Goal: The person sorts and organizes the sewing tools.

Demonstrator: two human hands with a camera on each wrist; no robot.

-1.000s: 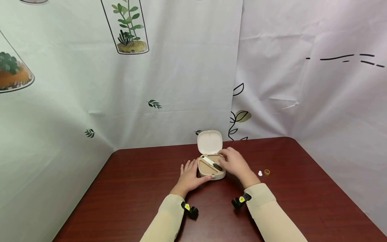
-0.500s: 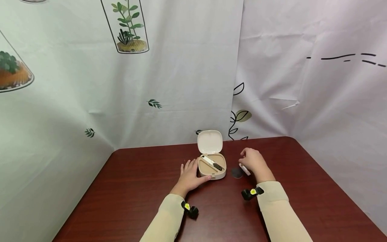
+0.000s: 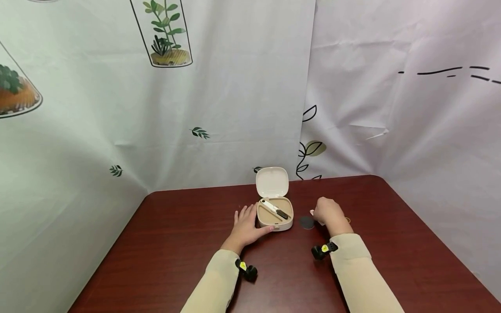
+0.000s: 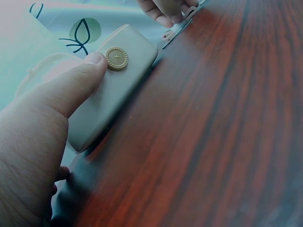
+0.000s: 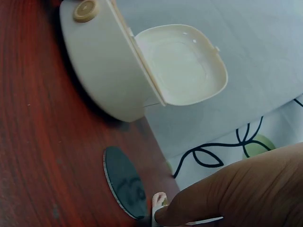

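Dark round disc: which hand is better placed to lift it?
Probably the right hand: it's closer to the round disc, though it seems to pinch a small pale item. The left hand rests against the open case, farther off.

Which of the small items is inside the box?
The white tool with the dark end, lying diagonally in the open box. The dark disc is on the table, and the pale piece is at the right hand.

One box, one tool, one disc, one pinkish piece, one part-hidden ring, two wrist cameras
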